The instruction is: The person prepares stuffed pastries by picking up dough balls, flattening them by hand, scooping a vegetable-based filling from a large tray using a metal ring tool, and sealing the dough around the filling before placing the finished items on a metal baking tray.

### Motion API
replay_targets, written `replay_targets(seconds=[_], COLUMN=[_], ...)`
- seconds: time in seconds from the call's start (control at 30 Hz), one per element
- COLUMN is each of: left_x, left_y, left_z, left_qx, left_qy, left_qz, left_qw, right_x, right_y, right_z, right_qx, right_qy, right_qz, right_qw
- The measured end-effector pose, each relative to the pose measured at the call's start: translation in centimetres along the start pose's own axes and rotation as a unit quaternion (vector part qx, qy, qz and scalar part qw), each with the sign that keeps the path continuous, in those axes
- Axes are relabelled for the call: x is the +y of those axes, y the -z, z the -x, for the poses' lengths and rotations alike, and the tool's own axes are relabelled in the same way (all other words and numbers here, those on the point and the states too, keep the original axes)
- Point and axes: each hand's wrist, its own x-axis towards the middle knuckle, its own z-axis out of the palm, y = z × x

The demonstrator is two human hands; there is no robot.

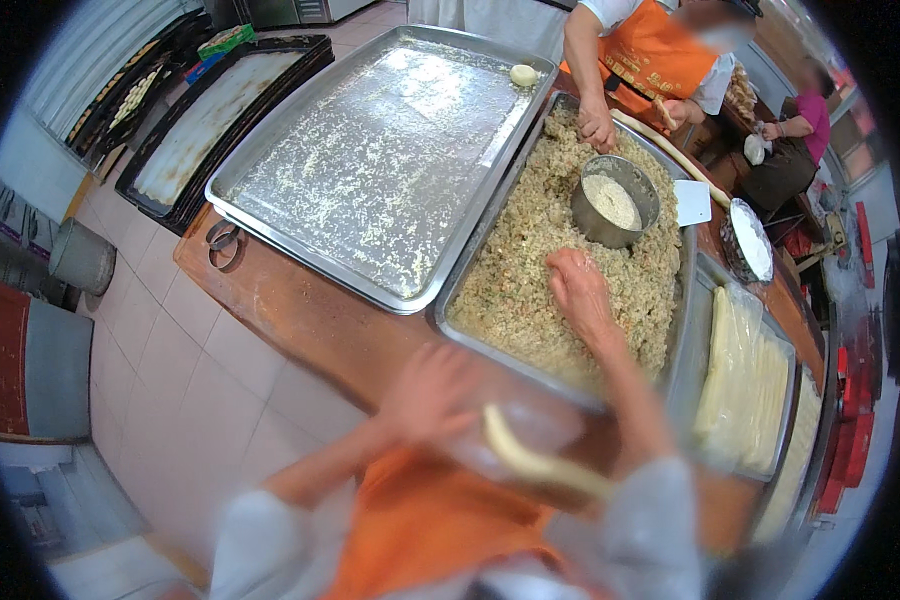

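My right hand point(578, 290) is at the filling point(510, 270), right of centre, near side of the metal cup point(602, 222) — grasping any, I can't tell. My left hand point(432, 390) is spread, unclenched, near the dough rope point(520, 455) — laid close, presumably for easy reach.

I take this for a commercial bakery kitchen. Across the middle of the frame I see a bulk load of chopped filling point(505, 285) and an oversized, flecked metal tray point(355, 165) on a wooden desk point(285, 315). Blackened baking trays point(215, 120) sit at upper left; at upper right, an orange-aproned person point(655, 55) works beside a long dough rope point(675, 157).
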Motion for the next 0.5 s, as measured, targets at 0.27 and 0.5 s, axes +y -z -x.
replay_targets(seconds=[0.27, 0.5], left_x=[0.1, 0.2], left_y=[0.6, 0.3], left_z=[-0.2, -0.2], left_qx=[-0.010, -0.005], left_qy=[-0.010, -0.013], left_qz=[0.009, 0.006], left_qw=[1.000, 1.000], right_x=[1.2, 1.0], right_y=[-0.4, -0.6], right_z=[-1.5, -2.2], right_qx=[-0.028, 0.079], right_qy=[-0.121, -0.317], right_qz=[-0.040, -0.370], right_qw=[0.991, 0.870])
